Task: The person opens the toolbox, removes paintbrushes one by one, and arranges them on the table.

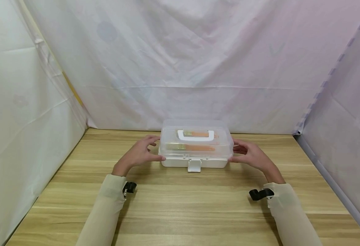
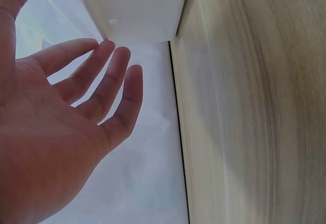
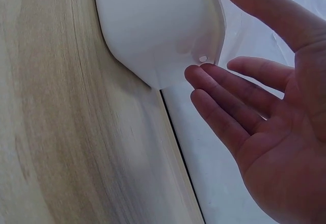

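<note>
A storage box (image 1: 197, 163) with a clear lid and white base stands at the table's far side. Its lid rests on the base, with a white handle (image 1: 196, 138) on top. At the front, a white latch (image 1: 194, 165) sticks out and down. Through the lid I see brushes (image 1: 198, 148) with orange handles. My left hand (image 1: 140, 152) touches the box's left end, thumb at the front corner, fingers spread. At the opposite end my right hand (image 1: 250, 156) mirrors it. Wrist views show loosely bent fingers, some tips at the white side (image 2: 132, 10) of the box.
The wooden table (image 1: 195, 208) stretches in front of the box. Close behind the box hangs a white cloth (image 1: 195, 68), with more cloth at both sides. Black clip-like mounts (image 1: 261, 194) project from both sleeves.
</note>
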`<action>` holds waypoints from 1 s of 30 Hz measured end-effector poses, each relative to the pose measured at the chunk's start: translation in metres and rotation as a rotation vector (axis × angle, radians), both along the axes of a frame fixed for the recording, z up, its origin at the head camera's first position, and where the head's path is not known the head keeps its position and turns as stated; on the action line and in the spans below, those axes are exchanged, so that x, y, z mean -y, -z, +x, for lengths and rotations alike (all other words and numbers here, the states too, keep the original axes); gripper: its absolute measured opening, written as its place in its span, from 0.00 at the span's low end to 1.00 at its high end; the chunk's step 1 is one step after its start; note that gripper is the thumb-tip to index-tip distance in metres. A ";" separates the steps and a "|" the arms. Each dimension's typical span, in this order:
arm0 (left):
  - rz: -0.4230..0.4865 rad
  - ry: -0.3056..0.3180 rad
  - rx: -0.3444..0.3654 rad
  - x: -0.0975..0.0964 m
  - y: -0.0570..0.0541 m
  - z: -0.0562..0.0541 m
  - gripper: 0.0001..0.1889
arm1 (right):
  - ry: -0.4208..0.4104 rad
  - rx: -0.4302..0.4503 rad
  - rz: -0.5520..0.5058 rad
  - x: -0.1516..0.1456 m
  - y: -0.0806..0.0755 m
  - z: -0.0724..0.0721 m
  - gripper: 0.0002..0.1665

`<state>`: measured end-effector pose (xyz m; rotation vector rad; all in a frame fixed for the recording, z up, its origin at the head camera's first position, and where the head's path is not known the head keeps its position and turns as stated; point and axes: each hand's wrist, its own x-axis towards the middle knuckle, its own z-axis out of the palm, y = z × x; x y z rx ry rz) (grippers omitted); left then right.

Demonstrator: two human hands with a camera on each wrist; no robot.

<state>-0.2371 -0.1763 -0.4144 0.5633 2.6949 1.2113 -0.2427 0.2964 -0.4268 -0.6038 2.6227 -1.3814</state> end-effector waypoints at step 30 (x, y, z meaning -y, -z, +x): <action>0.038 -0.029 -0.076 0.000 -0.006 0.000 0.44 | 0.058 -0.045 -0.083 0.000 -0.005 0.003 0.38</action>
